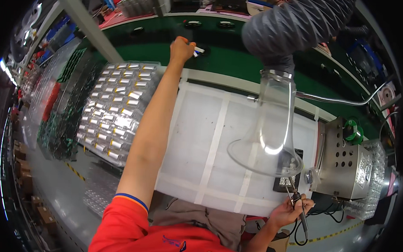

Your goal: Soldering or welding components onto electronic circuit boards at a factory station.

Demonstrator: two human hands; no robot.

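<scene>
My left hand (182, 50), with orange finger covers, stretches far out over the green conveyor belt (151, 40). Its fingers are curled closed, and whatever they pinch is hidden. Right beside them is a small white piece (198, 51) by a dark round part. At the near right table edge, my right hand (291, 211) grips a soldering iron (304, 220). The iron's tip points up toward a dark tray (280, 186) under the clear funnel-shaped fume hood (277, 115). A thin rod-like piece shows next to the iron; I cannot tell what it is.
A grey flexible duct (298, 27) rises from the hood. Trays of small silvery parts (118, 107) stand left of the white taped table (192, 139). On the right are a perforated metal box (342, 162) and a green solder spool (353, 131). Several dark round parts (193, 24) lie along the belt.
</scene>
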